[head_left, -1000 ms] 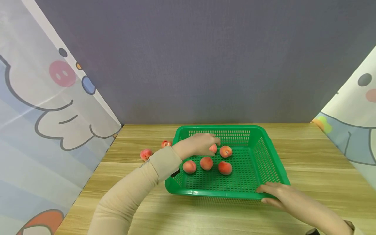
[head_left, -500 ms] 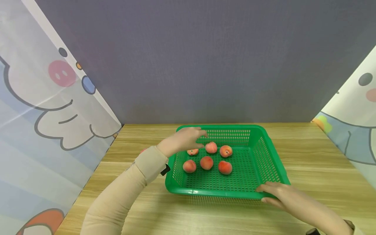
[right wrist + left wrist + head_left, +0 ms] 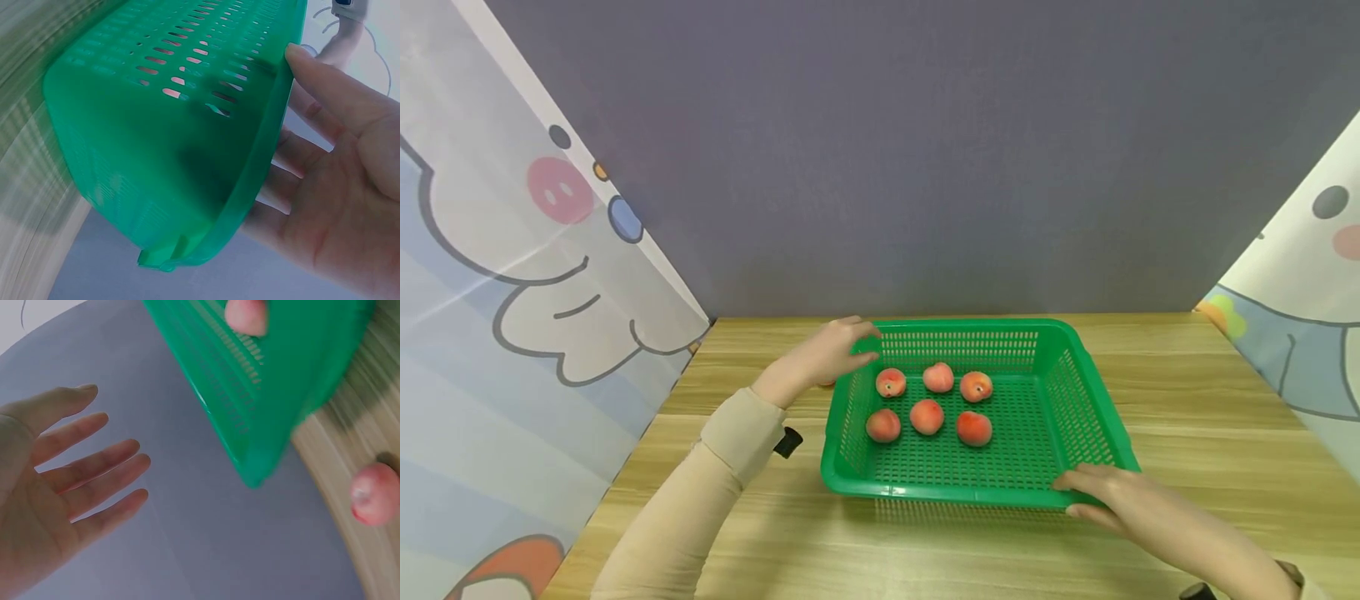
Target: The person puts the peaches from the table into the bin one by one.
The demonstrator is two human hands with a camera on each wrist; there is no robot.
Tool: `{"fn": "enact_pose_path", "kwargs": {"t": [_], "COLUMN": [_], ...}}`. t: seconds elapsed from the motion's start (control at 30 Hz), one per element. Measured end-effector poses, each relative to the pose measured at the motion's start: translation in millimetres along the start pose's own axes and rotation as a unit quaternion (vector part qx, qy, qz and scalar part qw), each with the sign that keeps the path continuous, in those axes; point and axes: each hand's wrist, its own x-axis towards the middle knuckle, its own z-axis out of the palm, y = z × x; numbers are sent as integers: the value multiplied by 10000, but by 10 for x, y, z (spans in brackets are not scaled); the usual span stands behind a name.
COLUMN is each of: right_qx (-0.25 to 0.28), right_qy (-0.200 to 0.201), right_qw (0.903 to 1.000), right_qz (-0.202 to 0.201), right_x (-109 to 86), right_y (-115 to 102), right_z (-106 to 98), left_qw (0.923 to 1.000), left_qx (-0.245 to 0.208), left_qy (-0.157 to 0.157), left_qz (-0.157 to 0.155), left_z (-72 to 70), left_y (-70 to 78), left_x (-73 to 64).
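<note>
A green plastic basket (image 3: 977, 497) with slotted walls stands on the table. Inside it lie several peaches, among them a red one (image 3: 974, 428) and one with its stem hollow facing up (image 3: 891, 382). My left hand (image 3: 831, 350) hovers over the basket's far left corner, holding nothing, its fingers spread in the left wrist view. Outside the basket, a peach (image 3: 376, 494) rests on the wood, almost wholly hidden behind that hand in the head view. At the near right corner my right hand (image 3: 1116, 496) grips the rim, thumb outside and fingers over the inner side.
The wood-grained table (image 3: 1210, 400) reaches back to a grey upright panel (image 3: 955, 167). Cartoon-printed sheets (image 3: 490, 350) hang at both sides. My left sleeve (image 3: 700, 492) covers part of the table on the left.
My left hand has drawn back leftward from inside the basket, leaving a peach at the back row and uncovering another beside it. My right hand stays on the rim; the basket stands still.
</note>
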Motion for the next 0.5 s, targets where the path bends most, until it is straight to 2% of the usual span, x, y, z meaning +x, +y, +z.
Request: {"fn": "enact_pose_path", "kwargs": {"t": [0.2, 0.3, 0.5], "right_qx": [-374, -467, -430], "right_qy": [193, 229, 195], "right_qw": [9991, 9986, 9989], "right_qz": [-2, 19, 80], "right_x": [-23, -28, -15], "right_y": [2, 3, 3], "right_z": [30, 36, 38], "left_qw": [9983, 9970, 9948], "left_qx": [-283, -358, -175], "left_qy": [82, 224, 548], "left_qz": [-501, -650, -843], "left_z": [43, 67, 142], "left_y": [-169, -251, -414], "left_x": [-156, -228, -349]}}
